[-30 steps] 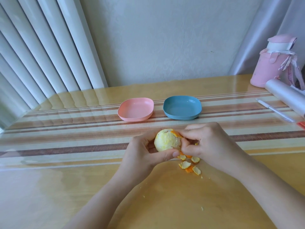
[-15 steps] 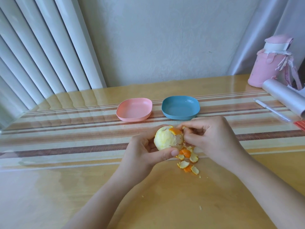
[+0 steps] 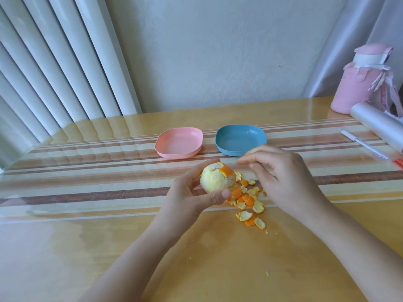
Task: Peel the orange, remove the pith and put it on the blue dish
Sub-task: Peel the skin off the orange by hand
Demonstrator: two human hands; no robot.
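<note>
My left hand [image 3: 187,197] grips the orange [image 3: 214,179] just above the table. The fruit is mostly bare, covered in pale yellow pith, with one patch of orange skin left on its upper right. My right hand [image 3: 281,177] hovers just right of the fruit, apart from it, its fingers loosely stretched toward it and blurred; I see nothing held in them. Several torn peel pieces [image 3: 246,199] lie on the table below and between my hands. The blue dish [image 3: 239,139] sits empty beyond my right hand.
An empty pink dish [image 3: 178,142] stands left of the blue one. At the right edge are a pink bottle [image 3: 359,83], a clear plastic roll [image 3: 377,125] and a white pen [image 3: 362,143]. A wall and vertical blinds bound the table's far side.
My right hand has let go of the peel at the top of the orange and drawn away to the right. The peel pile on the table looks bigger.
</note>
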